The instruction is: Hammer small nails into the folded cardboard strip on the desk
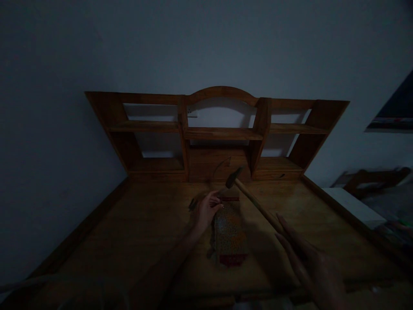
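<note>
The scene is dim. A speckled rectangular board with red ends lies flat on the wooden desk. My left hand rests at the board's far left corner, with fingertips pinched together on something too small to make out. My right hand grips the wooden handle of a hammer. The hammer's dark metal head hangs above the board's far end, just right of my left fingertips.
A wooden hutch with open shelves stands along the back of the desk against a pale wall. A small dark object lies left of my left hand. A white slab and a wooden chair sit off to the right.
</note>
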The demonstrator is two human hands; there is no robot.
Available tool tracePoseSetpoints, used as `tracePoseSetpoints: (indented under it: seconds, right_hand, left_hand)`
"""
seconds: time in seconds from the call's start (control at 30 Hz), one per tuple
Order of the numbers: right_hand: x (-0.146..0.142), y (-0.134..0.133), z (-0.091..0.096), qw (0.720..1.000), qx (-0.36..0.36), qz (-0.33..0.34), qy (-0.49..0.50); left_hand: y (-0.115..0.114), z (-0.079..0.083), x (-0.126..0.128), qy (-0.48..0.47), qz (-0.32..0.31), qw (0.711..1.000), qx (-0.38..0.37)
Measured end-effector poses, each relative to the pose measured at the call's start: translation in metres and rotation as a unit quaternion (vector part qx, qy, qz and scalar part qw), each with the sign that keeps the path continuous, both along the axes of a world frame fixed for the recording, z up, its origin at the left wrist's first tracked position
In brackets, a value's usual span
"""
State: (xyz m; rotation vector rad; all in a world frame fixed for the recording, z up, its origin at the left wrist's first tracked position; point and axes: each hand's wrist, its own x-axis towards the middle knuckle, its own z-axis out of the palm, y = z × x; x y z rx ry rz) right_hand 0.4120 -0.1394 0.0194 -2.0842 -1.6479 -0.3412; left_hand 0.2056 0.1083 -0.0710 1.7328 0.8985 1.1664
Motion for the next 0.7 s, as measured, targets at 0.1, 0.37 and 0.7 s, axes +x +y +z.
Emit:
tracePoseSetpoints:
  seconds: [0.1, 0.37, 0.7]
  right_hand:
    - [0.007, -0.002, -0.005, 1.000, -0.009, -0.020, 0.010]
    - [0.009, -0.003, -0.007, 0.999, -0.008, -0.041, -0.009]
    - [0.004, 0.004, -0.015, 0.999, -0.038, -0.027, 0.023]
  left_hand:
    - [-0.006, 0.012, -0.004, 0.055, 0.036, 0.994, 0.084]
    - [-0.015, 0.028, -0.013, 0.196, 0.075, 0.945, 0.251]
    - [-0.015, 0.028, -0.013, 0.200, 0.074, 0.944, 0.253]
